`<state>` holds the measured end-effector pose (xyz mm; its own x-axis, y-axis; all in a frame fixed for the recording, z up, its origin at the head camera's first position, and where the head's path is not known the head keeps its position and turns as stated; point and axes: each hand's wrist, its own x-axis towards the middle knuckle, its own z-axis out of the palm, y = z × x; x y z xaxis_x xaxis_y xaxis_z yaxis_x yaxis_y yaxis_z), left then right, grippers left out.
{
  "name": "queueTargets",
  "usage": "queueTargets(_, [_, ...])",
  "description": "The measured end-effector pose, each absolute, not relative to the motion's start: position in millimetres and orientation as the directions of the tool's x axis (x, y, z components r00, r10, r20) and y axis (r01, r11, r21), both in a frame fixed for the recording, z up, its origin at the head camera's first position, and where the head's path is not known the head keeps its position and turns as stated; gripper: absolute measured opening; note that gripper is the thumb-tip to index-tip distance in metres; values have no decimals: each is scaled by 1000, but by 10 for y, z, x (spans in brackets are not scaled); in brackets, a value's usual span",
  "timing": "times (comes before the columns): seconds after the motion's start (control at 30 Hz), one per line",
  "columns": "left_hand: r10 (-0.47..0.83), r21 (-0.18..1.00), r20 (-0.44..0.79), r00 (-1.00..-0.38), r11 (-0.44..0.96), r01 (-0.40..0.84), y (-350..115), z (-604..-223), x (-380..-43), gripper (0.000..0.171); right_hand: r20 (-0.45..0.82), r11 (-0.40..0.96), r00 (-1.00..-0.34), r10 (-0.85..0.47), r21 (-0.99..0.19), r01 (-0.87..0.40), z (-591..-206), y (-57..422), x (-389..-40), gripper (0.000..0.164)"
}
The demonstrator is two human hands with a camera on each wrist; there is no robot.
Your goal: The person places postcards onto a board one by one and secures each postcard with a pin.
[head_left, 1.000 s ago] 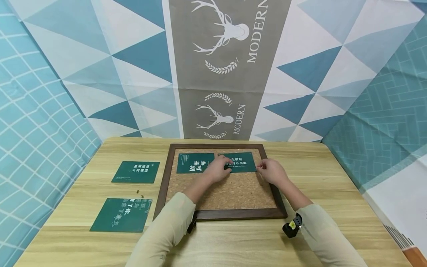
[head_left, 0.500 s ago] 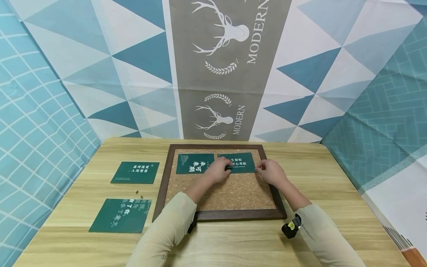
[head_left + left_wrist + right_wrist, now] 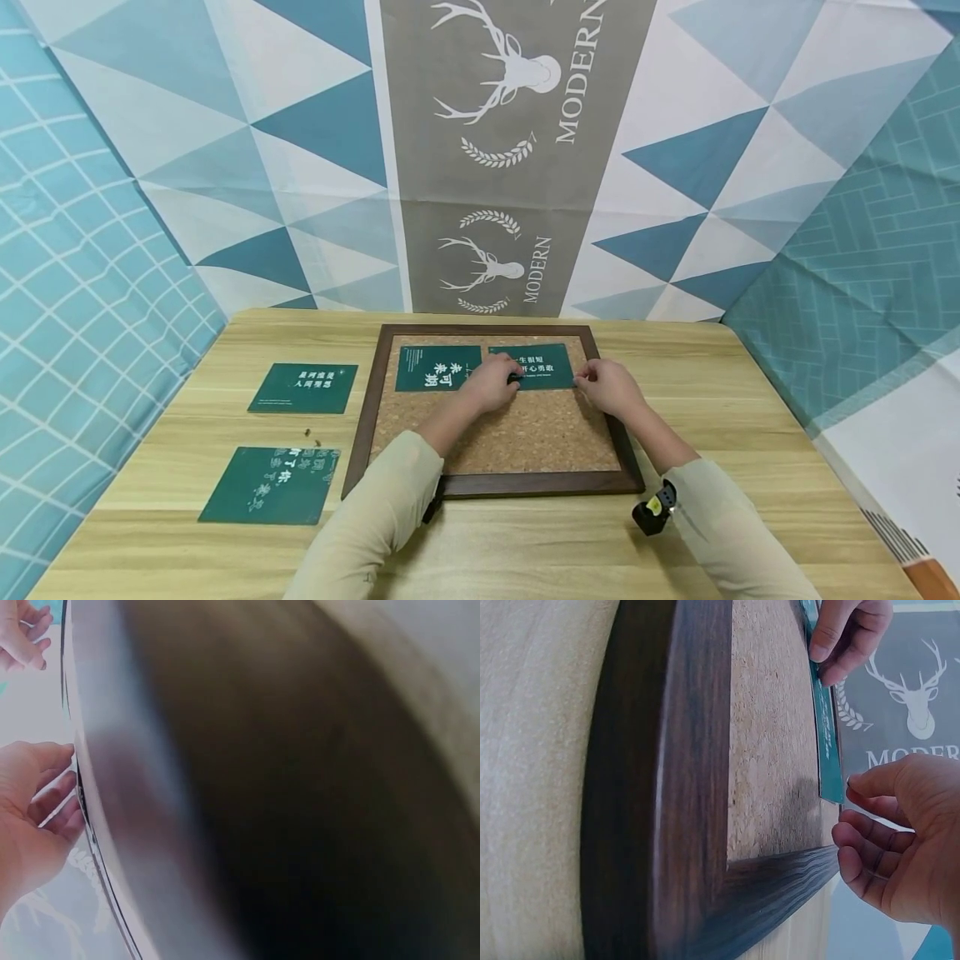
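On the cork board [image 3: 495, 433], two green printed cards lie side by side along the far edge. My left hand [image 3: 491, 382] rests on the right-hand card [image 3: 551, 367], pressing near its left part and overlapping the left-hand card [image 3: 435, 368]. My right hand [image 3: 907, 832] has thumb and forefinger together at that right card's near right corner. A tiny dark thing [image 3: 848, 780] shows at those fingertips, mostly hidden; I cannot tell its exact kind. In the left wrist view the left hand [image 3: 34, 814] has its fingers loosely bent against the board's edge.
A dark brown wooden frame [image 3: 540, 483] surrounds the cork. Two more green cards, a smaller one [image 3: 303, 388] and a larger one [image 3: 270, 486], lie on the table left of it. Two tiny brownish pieces [image 3: 312, 437] sit between them. A patterned cloth [image 3: 322, 167] hangs behind.
Both hands stay at the right-hand card with hardly any movement. The view has shifted very slightly.
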<state>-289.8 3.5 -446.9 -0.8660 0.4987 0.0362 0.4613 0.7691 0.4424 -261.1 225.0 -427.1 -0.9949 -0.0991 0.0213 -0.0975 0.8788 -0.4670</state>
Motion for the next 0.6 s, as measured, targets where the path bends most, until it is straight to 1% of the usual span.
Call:
queueTargets(0.23, [496, 411, 12, -868, 789, 456, 50, -4486, -2903, 26, 2, 866, -994, -106, -492, -93, -4291, 2245, -2624, 17])
queueTargets(0.6, [507, 419, 1, -862, 782, 461, 37, -4440, -2888, 26, -19, 865, -994, -108, -494, -84, -4369, 2257, -2707, 16])
